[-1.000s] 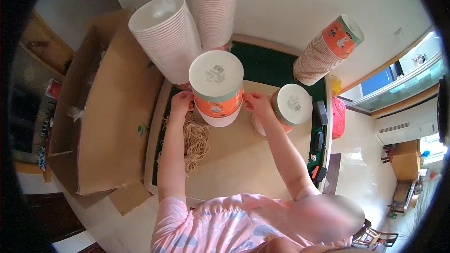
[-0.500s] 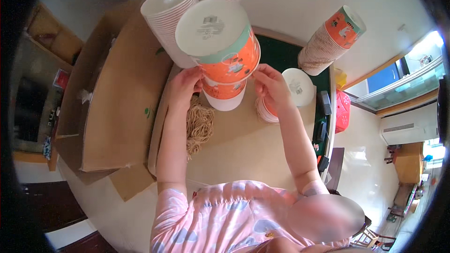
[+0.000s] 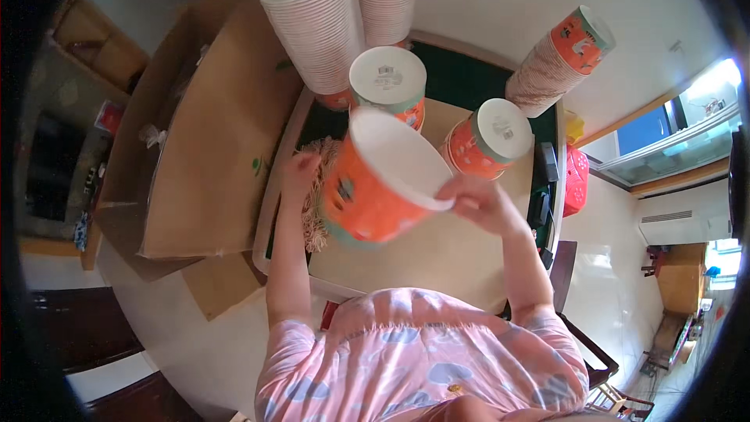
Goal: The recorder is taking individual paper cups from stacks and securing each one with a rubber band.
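An orange paper bucket with a green band at its base is tilted above the table, its white inside turned up toward me. My right hand pinches its rim on the right side. To the left of the bucket is my left hand, slightly blurred, with loosely parted fingers and nothing visible in it. Beside and below that hand lies a bundle of beige cord, partly hidden by the bucket. Upside-down paper buckets stand just behind the held one. More upturned buckets sit to the right.
Two tall stacks of nested paper buckets rise at the back left. Another tall stack leans in view at the back right. A large open cardboard box flanks the table on the left. Small dark devices line the right edge.
The bucket came off the stack between my hands, moved nearer me and turned so its opening shows. My left hand let go of it and moved left and down; my right hand kept hold.
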The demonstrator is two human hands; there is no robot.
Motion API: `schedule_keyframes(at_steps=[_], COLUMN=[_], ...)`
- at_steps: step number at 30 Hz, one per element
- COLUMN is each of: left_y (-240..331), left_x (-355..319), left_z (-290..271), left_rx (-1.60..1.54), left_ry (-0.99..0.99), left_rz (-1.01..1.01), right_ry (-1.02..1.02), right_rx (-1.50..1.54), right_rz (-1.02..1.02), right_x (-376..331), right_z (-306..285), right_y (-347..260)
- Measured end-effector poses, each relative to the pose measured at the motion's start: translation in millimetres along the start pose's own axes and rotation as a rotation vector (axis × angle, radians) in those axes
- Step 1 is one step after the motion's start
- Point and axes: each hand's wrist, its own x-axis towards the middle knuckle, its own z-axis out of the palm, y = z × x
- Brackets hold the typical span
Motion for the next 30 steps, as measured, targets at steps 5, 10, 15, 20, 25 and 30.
schedule_keyframes(at_steps=[5, 10, 15, 20, 25, 30], left_y=[-91.2, -88.0, -90.7, -83.0, -94.6, -87.0], left_x=[-8.2, -1.5, -0.8, -13.7, 8.7, 12.4], left_z=[11.7, 49.6, 37.7, 32.8, 45.3, 42.7], left_rx=[0.379, 0.7, 0.599, 0.266, 0.649, 0.691], left_ry=[0.11, 0.294, 0.233, 0.354, 0.275, 0.259], left_rz=[0.16, 0.252, 0.289, 0.235, 0.359, 0.176], right_ry=[-0.032, 0.044, 0.058, 0.179, 0.099, 0.054], right_rx=[-0.518, -0.527, -0.542, -0.356, -0.262, -0.306], right_rz=[0.126, 0.19, 0.361, 0.336, 0.25, 0.203], right_x=[-94.3, -137.1, -142.7, -146.9, -140.6, -162.4], right_z=[31.5, 50.0, 59.5, 70.6, 102.0, 105.5], right_y=[64.9, 99.8, 73.4, 48.6, 45.7, 39.7])
